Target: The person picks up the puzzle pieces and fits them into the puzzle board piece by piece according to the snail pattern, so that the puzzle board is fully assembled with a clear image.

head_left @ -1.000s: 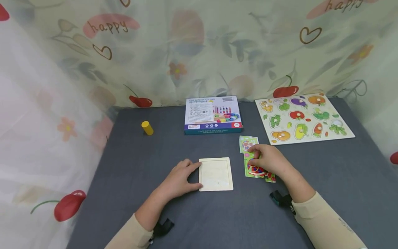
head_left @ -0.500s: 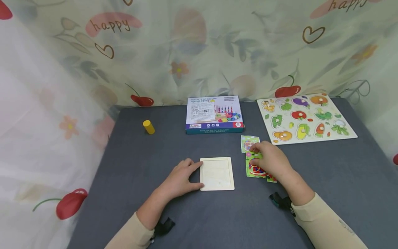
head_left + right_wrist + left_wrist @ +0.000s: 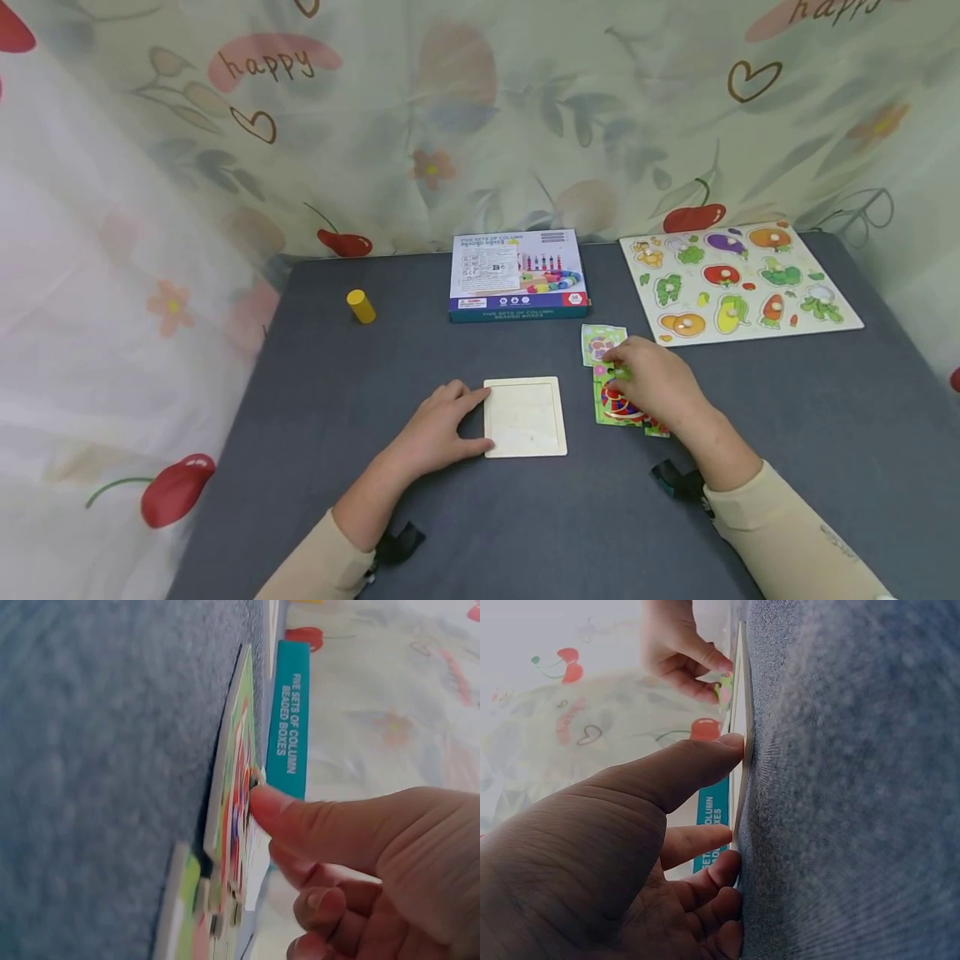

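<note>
Tray [image 3: 526, 417]: flat on the tabletop [image 3: 465, 542] between the hands; pale, rimmed, its recess bare.
Pieces [image 3: 617, 407]: bunched just right of the tray, green-edged with red printing; some seem to overlap. Full count hidden by the right hand.
Left hand [image 3: 438, 423]: thumb and forefinger straight, set apart, touching the tray's left edge; we see no grasp round it.
Right hand [image 3: 660, 379]: over the pieces, thumb and fingertips pinching a small green piece [image 3: 723, 690].
Tray filling: we judge it barely begun; one piece in the fingers, none in the recess, the others outside it.
Box [image 3: 517, 275]: behind tray and pieces, lying flat, printed side up.
Board [image 3: 750, 287]: vegetable pictures, beyond the right hand.
Cylinder [image 3: 361, 307]: yellow, well apart, back left.
Cloth [image 3: 525, 108]: printed, hanging behind the tabletop.
Obstructions: we find only the right hand masking the pieces; box, board and cylinder stand aside.
</note>
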{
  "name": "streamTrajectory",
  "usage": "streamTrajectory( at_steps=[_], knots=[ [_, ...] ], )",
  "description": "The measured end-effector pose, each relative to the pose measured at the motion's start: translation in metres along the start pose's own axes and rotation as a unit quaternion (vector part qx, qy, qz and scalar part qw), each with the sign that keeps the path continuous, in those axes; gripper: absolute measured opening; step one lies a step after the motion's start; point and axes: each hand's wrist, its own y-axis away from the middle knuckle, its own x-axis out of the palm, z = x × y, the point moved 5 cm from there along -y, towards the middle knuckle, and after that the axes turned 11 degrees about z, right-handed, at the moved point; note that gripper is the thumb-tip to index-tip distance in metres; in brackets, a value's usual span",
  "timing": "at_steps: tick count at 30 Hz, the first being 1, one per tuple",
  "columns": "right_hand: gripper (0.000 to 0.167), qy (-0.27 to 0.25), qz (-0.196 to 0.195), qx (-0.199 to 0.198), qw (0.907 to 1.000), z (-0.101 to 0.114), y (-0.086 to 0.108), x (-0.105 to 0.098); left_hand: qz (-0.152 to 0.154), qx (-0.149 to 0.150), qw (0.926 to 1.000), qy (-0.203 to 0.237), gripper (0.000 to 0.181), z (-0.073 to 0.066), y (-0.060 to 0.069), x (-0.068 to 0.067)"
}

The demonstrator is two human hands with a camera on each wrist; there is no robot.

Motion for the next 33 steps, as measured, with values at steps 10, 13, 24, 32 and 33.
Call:
streamTrajectory(
  at_steps=[10, 13, 24, 32, 33],
  knots=[
    [0.039, -0.023, -0.015, 0.007, 0.9996, 0.006, 0.009, -0.022, 0.0, -0.002, 1.0, -0.004, 0.078, 0.002, -0.002, 0.0],
    [0.038, -0.033, -0.025, -0.004, 0.9992, 0.01, 0.014, -0.032, -0.002, -0.005, 1.0, -0.003, 0.078, 0.003, -0.002, 0.0],
    [0.035, -0.067, -0.113, -0.073, 0.9886, 0.03, 0.043, -0.073, 0.005, -0.005, 0.9999, 0.013, 0.077, 0.001, -0.002, -0.002],
    [0.038, -0.078, -0.153, -0.096, 0.9804, 0.048, 0.059, -0.097, 0.001, -0.004, 0.9999, 0.01, 0.077, 0.002, -0.002, -0.001],
    [0.038, -0.079, -0.157, -0.099, 0.9795, 0.051, 0.061, -0.099, 0.001, -0.003, 0.9999, 0.01, 0.077, 0.002, -0.002, -0.001]
  ],
)
